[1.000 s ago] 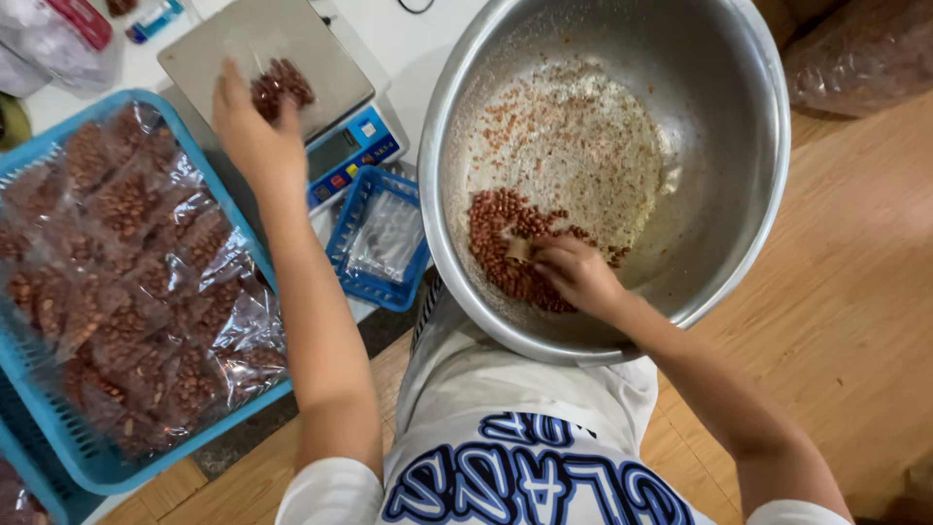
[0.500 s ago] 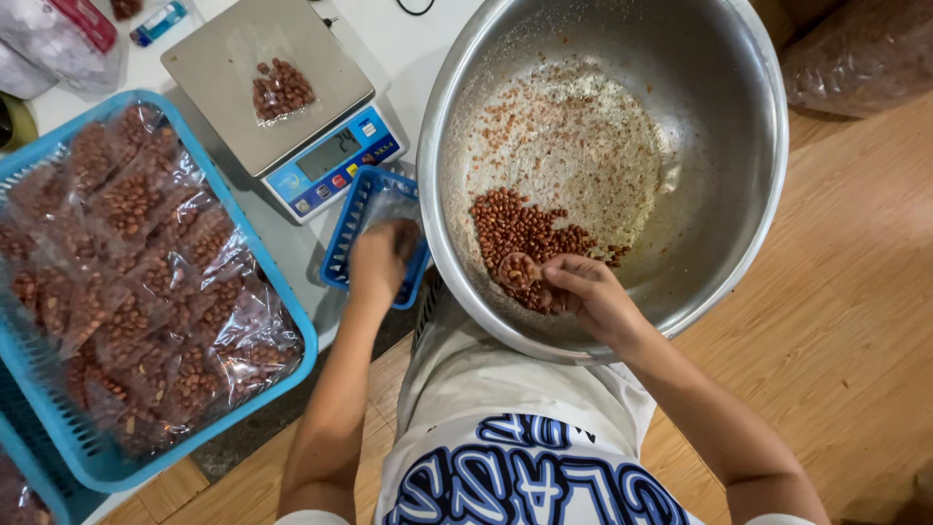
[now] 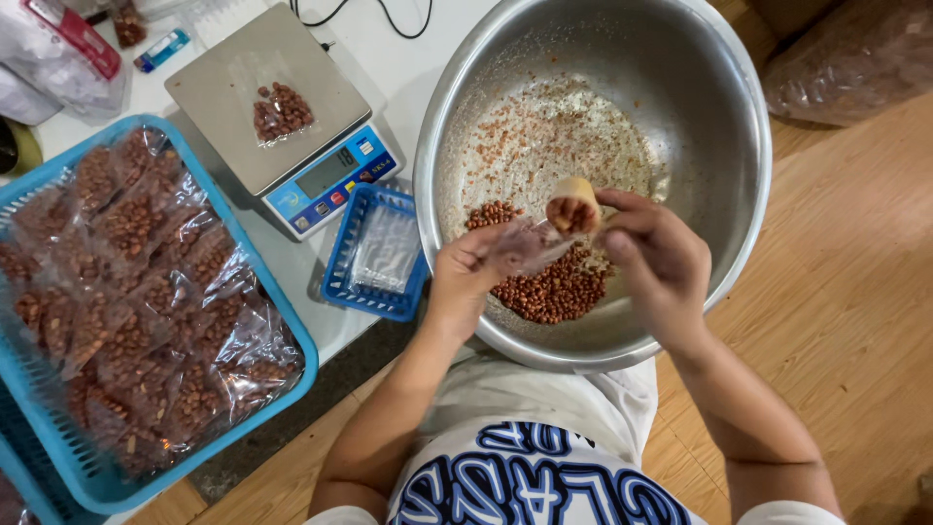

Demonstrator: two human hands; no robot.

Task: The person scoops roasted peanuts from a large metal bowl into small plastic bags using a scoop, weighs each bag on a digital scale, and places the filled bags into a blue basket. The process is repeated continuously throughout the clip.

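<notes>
Since half a second ago, the left hand has left the small blue tray and is now pinching a clear bag over the steel bowl. The right hand is gripping a small scoop of peanuts, tilting it at the bag's mouth, whose edges are blurring against the nuts.

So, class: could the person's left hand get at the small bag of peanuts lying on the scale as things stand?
Probably not right away. The left hand is holding a clear bag open over the steel bowl. The bag of peanuts on the scale lies uncovered, with nothing across the path.
</notes>
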